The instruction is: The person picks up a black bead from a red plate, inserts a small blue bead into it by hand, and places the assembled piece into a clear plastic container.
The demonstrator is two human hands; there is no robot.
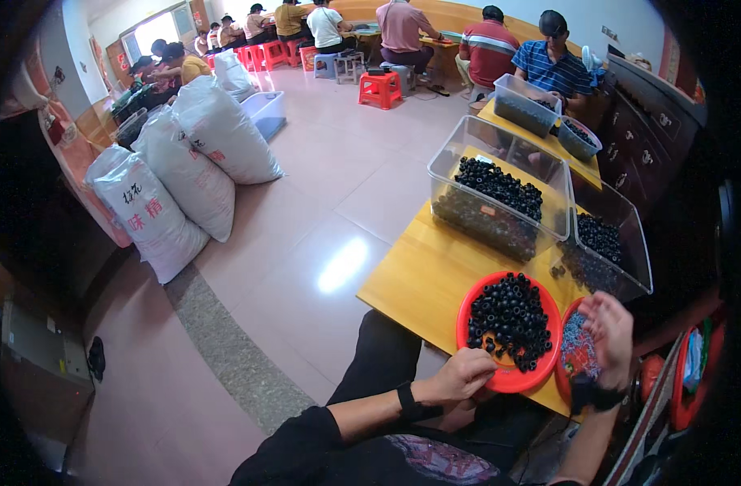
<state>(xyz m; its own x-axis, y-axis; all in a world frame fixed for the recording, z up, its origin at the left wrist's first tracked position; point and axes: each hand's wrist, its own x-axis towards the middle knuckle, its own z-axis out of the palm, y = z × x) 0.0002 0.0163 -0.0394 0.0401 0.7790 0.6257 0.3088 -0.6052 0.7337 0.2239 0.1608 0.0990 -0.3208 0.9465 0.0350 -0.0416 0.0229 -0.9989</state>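
Note:
My left hand (461,374) is closed at the near left rim of a round red plate (465,312). Its fingers are pinched together, and whatever they hold is too small to make out. Black ring-shaped pieces (512,316) with holes through them are heaped on the plate. My right hand (608,334) is raised over a second red dish (566,387), its fingers apart and slightly bent, with nothing visible in them. Small bluish and pink bits (579,344) lie in that dish, which my right hand partly covers.
Two clear plastic bins (500,235) (647,259) of black pieces stand on the yellow table (411,267). Across from me, a person in a striped shirt (549,65) sits behind more bins. Stuffed white sacks (156,215) stand left on the floor. Red stools (380,91) and seated people are farther back.

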